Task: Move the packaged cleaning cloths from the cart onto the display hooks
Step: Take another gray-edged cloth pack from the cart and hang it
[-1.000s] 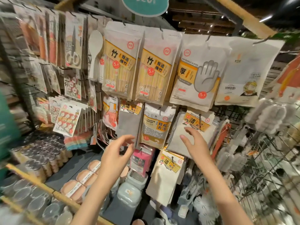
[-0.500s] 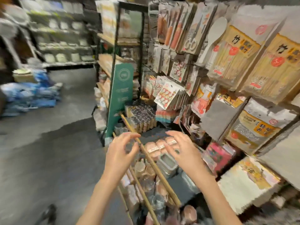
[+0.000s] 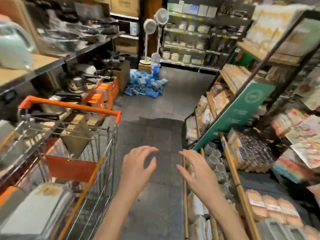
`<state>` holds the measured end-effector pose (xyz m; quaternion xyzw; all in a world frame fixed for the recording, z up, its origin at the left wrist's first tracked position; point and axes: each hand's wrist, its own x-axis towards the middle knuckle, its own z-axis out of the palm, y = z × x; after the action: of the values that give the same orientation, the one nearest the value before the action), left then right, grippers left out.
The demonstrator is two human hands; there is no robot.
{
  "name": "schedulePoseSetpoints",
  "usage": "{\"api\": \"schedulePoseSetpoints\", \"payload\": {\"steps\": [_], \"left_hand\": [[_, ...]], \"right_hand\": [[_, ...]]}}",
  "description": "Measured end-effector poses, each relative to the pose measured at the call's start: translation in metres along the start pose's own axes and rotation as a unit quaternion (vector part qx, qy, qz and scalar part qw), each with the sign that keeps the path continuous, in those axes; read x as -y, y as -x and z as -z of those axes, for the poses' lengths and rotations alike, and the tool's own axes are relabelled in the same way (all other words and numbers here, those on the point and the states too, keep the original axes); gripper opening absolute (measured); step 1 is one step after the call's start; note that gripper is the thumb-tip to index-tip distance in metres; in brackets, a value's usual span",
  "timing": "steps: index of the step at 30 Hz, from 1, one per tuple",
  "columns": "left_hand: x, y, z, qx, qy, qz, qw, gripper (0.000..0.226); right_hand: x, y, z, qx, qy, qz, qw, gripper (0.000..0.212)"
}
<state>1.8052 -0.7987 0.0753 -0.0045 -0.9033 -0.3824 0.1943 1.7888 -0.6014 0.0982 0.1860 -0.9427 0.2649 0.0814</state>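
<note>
A wire shopping cart [image 3: 103, 146] with an orange handle stands at the lower left. Pale flat packages [image 3: 39, 208], blurred, lie in its basket; they look like the packaged cloths. My left hand [image 3: 136, 168] hovers over the aisle floor just right of the cart, fingers spread, holding nothing. My right hand [image 3: 197, 172] floats beside it, also spread and holding nothing, near the shelf edge on the right. The display hooks with hanging packets [image 3: 304, 135] show only at the far right edge.
A green sign panel [image 3: 239, 111] leans on the right-hand rack above jars and tubs. Shelves of pans [image 3: 78, 80] line the left. A heap of blue packages [image 3: 145, 84] and standing fans [image 3: 152, 28] sit at the aisle's far end. Dark floor runs between.
The view has swung left from the hook display to the aisle and cart. Both hands dropped away from the hanging packets and now hover over the floor, still holding nothing.
</note>
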Motion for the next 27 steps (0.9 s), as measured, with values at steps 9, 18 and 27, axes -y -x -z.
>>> {"api": "schedulePoseSetpoints", "payload": {"steps": [9, 18, 27], "left_hand": [[0.141, -0.011, 0.120, -0.094, -0.060, 0.137, 0.984, 0.038], [0.239, 0.039, 0.169, -0.193, -0.114, 0.282, 0.933, 0.044], [0.308, 0.080, 0.149, -0.221, -0.104, 0.482, 0.842, 0.050]], "right_hand": [[0.120, -0.103, -0.152, 0.098, -0.039, 0.133, 0.985, 0.060], [0.194, -0.142, -0.268, 0.199, -0.070, 0.285, 0.935, 0.042], [0.227, -0.173, -0.390, 0.357, -0.017, 0.371, 0.857, 0.048]]}}
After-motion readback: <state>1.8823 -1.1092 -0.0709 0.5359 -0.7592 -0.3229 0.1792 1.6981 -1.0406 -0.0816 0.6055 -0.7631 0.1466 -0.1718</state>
